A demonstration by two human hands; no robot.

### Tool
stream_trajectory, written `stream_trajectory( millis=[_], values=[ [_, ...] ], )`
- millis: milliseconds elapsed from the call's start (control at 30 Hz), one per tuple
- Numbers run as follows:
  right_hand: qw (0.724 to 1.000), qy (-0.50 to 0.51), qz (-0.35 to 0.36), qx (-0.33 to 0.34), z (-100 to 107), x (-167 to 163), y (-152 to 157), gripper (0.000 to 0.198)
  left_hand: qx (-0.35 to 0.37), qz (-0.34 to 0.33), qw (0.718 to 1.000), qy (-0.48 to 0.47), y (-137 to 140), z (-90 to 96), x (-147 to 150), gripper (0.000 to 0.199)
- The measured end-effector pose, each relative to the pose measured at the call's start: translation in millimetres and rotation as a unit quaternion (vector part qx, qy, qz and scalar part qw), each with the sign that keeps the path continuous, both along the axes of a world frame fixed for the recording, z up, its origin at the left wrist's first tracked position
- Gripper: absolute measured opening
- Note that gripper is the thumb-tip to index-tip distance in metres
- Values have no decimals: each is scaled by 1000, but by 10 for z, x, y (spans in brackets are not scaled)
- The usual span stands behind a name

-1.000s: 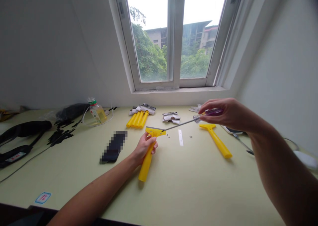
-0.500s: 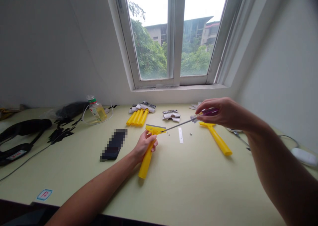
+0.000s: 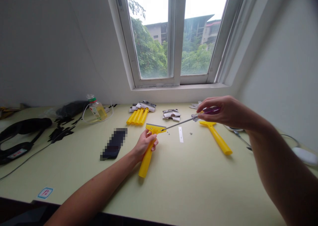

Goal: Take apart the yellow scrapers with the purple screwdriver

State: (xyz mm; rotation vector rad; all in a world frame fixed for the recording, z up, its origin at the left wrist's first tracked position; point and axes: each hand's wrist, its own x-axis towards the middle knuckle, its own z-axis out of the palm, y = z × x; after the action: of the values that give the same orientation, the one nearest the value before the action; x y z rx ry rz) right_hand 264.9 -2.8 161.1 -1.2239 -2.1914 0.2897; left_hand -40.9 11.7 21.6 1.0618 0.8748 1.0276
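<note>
In my left hand [image 3: 146,143] is a yellow scraper [image 3: 146,163], gripped just below its head, with a grey blade strip along the top edge. My right hand [image 3: 223,112] is closed around the purple handle of a screwdriver [image 3: 180,122]. The screwdriver's tip meets the right side of the scraper head, where a screw seems to sit. Small screws [image 3: 168,132] lie just right of the head. Beyond them is a white strip with holes [image 3: 181,134], and another small screw or two [image 3: 191,133]. A second yellow scraper [image 3: 220,140] rests below my right wrist.
Several yellow handles [image 3: 137,116] with packaging lie near the window wall, beside folded cards [image 3: 171,114]. A dark phone [image 3: 114,145] is left of my left hand. Farther left are a bottle [image 3: 96,110] and a black headset-like strap [image 3: 22,136]. A white mouse-like object [image 3: 305,156] sits right.
Almost nothing differs. My right hand and the screwdriver handle have shifted very slightly, while the tip stays at the same spot on the scraper head.
</note>
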Motion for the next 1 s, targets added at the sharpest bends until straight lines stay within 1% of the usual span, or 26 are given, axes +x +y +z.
stream_trajectory(
  millis=[167, 267, 400, 467, 533, 600, 667, 733, 767, 800, 833, 900, 933, 967, 1000],
  values=[
    [1000, -11, 3, -1, 27, -29, -19, 31, 4, -1, 1000, 0, 20, -29, -3, 40],
    [999, -33, -6, 23, 52, -79, -56, 28, 12, 4, 1000, 1, 25, -42, -7, 38],
    [992, -77, -75, 64, 46, -225, -145, 30, 36, 35, 999, 5, -2, -43, 16, 37],
    [987, -71, -114, 87, 21, -322, -200, 34, 45, 57, 997, 2, -17, -37, 36, 38],
    [984, -51, -128, 115, -4, -413, -259, 33, 47, 78, 996, 1, -18, -34, 47, 39],
    [986, -44, -100, 130, -19, -482, -318, 26, 42, 99, 994, 6, 1, -36, 40, 40],
    [990, -58, -29, 122, -21, -523, -366, 17, 38, 116, 992, 11, 33, -43, 19, 40],
    [989, -70, 42, 119, -19, -542, -390, 13, 38, 126, 991, 11, 59, -48, -3, 40],
    [987, -69, 60, 131, -19, -547, -391, 12, 40, 129, 991, 9, 64, -48, -10, 39],
    [984, -66, 58, 153, -21, -552, -385, 11, 41, 130, 991, 7, 63, -46, -12, 39],
    [981, -64, 33, 182, -25, -555, -374, 13, 43, 131, 990, 4, 56, -42, -10, 39],
    [968, -68, -76, 231, -35, -558, -347, 22, 47, 131, 990, -4, 35, -32, 4, 39],
    [960, -75, -129, 238, -41, -556, -335, 26, 47, 130, 990, -8, 26, -28, 12, 39],
    [957, -83, -155, 232, -46, -550, -326, 28, 48, 131, 990, -10, 21, -26, 17, 39],
    [961, -91, -144, 216, -50, -543, -321, 29, 47, 134, 990, -12, 21, -24, 20, 39]
  ],
)
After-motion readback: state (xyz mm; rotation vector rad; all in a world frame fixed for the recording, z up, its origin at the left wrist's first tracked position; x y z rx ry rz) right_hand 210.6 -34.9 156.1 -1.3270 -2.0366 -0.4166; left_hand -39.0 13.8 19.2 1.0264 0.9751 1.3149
